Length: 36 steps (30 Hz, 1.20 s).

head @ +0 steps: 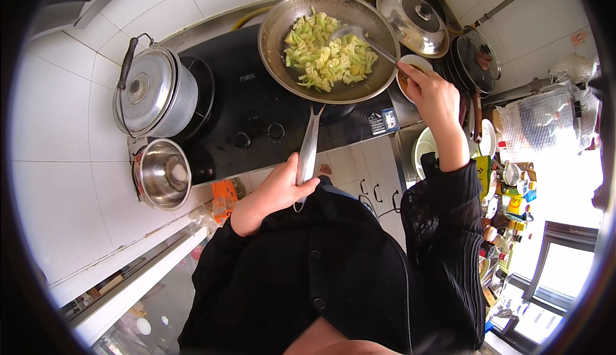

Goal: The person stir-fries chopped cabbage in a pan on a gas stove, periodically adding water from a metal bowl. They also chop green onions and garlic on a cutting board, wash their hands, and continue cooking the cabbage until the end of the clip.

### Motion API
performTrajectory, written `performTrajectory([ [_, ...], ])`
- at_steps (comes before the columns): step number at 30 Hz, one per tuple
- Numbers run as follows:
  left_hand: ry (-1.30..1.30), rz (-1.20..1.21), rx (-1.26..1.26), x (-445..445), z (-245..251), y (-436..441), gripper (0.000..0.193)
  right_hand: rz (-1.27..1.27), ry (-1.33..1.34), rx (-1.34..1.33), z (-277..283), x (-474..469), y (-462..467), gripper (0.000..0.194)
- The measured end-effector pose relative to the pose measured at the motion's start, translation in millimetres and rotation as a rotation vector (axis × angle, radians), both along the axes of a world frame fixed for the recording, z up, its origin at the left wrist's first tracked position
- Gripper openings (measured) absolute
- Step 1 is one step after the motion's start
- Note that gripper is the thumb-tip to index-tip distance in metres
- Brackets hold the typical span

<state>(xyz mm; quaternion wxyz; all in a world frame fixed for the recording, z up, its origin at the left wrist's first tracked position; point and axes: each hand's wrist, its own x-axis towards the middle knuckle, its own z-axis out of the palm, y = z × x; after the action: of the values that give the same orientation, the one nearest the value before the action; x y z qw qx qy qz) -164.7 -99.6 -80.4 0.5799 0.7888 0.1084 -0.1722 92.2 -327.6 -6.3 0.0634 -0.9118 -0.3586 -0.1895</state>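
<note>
My left hand (pixel 281 184) is wrapped around the metal handle (pixel 308 155) of a large steel wok (pixel 269 61), which stands over the black glass gas hob (pixel 236 109). Cauliflower florets (pixel 327 61), pale green and yellowish, lie in the wok's middle. In my right hand (pixel 430 92) is the handle of a metal ladle (pixel 385 52); its head touches the florets on their upper right side. Beneath my right hand, partly covered by it, a white bowl (pixel 417 61) holds something brown. The burner below the wok is hidden.
A lidded aluminium pot (pixel 154 92) occupies the hob's left burner, with a steel bowl (pixel 166 174) nearer me. At right are a domed steel lid (pixel 409 18), stacked pans (pixel 474 63) and a pale green basin (pixel 424 148). Several bottles and jars (pixel 510 205) crowd the window side.
</note>
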Motion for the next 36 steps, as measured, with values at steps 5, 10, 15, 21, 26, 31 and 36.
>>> performTrajectory([
  [5, 0.000, -0.005, 0.007, -0.1, 0.4, 0.2, 0.045, 0.010, 0.510, 0.328, 8.8, -23.0, 25.1, 0.032],
  [10, -0.023, -0.001, 0.001, 0.1, -0.5, 0.0, 0.045, 0.144, 0.620, 0.312, 6.8, -58.0, 42.6, 0.033],
  [15, 0.005, 0.000, -0.006, 0.8, -0.4, 0.1, 0.043, 0.110, 0.560, 0.218, -12.3, -77.1, 52.9, 0.037],
  [21, 0.001, -0.009, -0.023, 1.1, -1.0, -0.5, 0.041, 0.057, 0.628, 0.110, -23.8, -88.1, 52.8, 0.044],
  [26, 0.011, -0.059, 0.046, 4.9, -0.3, -3.7, 0.043, 0.040, 0.565, -0.022, -24.2, -94.5, 58.2, 0.047],
  [31, 0.015, -0.046, 0.068, 6.9, 0.2, -3.3, 0.045, 0.041, 0.437, -0.073, -21.9, -100.0, 64.6, 0.049],
  [36, 0.000, -0.027, 0.048, 5.9, 1.3, -3.2, 0.045, 0.003, 0.379, -0.027, -17.2, -101.4, 68.0, 0.050],
])
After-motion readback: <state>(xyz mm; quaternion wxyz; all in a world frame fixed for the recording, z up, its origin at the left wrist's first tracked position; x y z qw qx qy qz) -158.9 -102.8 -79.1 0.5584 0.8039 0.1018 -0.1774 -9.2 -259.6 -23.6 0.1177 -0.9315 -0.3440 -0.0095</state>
